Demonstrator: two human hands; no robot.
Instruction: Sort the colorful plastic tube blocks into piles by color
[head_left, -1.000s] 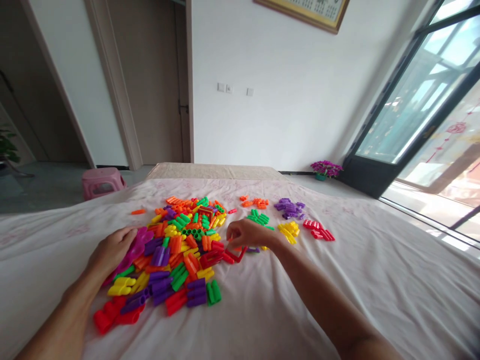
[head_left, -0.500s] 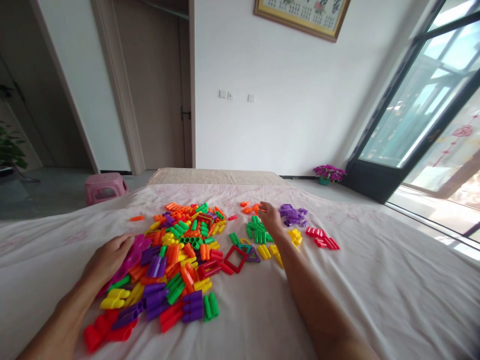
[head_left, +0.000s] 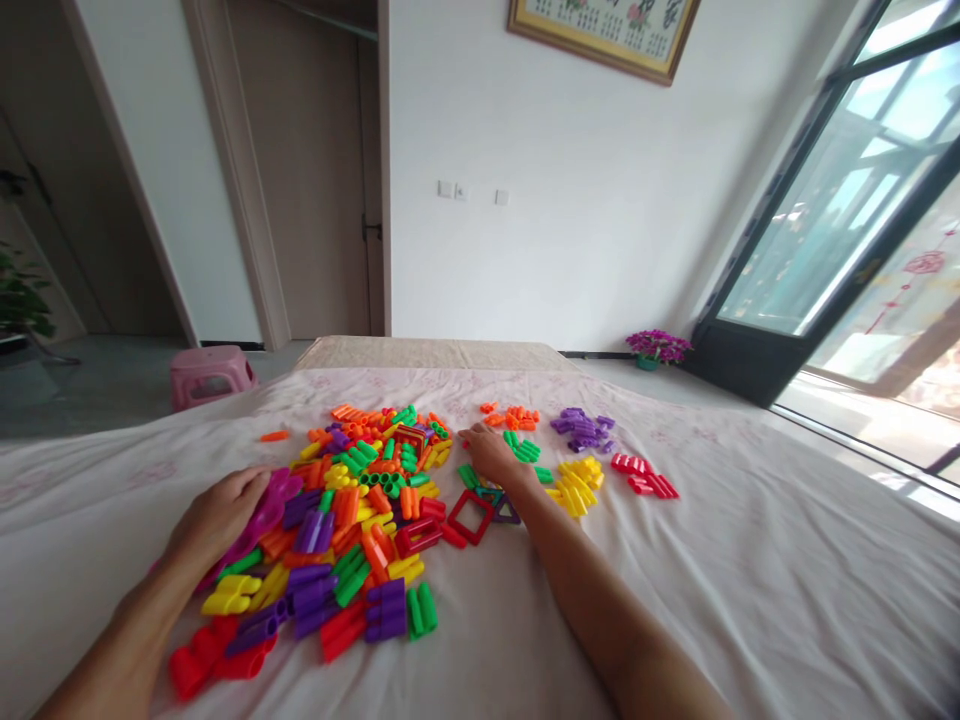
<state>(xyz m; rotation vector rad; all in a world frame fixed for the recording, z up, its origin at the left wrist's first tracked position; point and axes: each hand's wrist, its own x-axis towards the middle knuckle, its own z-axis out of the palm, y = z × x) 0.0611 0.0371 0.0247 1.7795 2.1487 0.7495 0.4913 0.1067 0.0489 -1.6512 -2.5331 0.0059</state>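
Observation:
A mixed heap of coloured plastic pieces (head_left: 382, 485) covers the left middle of the bed. My left hand (head_left: 225, 515) is closed on the edge of a magenta plastic piece (head_left: 274, 500) at the heap's left side. Over the small red piece right of the heap is my right hand (head_left: 487, 455), palm down; whether its fingertips grip that piece is unclear. Near it lie green pieces (head_left: 523, 447), partly covered by the hand, and a red square frame (head_left: 470, 517). Separate groups of orange (head_left: 517, 417), purple (head_left: 583, 428), yellow (head_left: 577, 485) and red pieces (head_left: 646, 477) lie farther right.
A pale patterned sheet (head_left: 750, 560) lies under everything. Beyond its far edge stand a pink stool (head_left: 212, 375) at the left and a pot of magenta flowers (head_left: 658, 347) at the right. One orange piece (head_left: 274, 436) lies apart, left of the heap.
My right hand has moved left and nearer, from the orange group to the small red piece, uncovering orange and yellow pieces. My left hand has stayed on the magenta piece.

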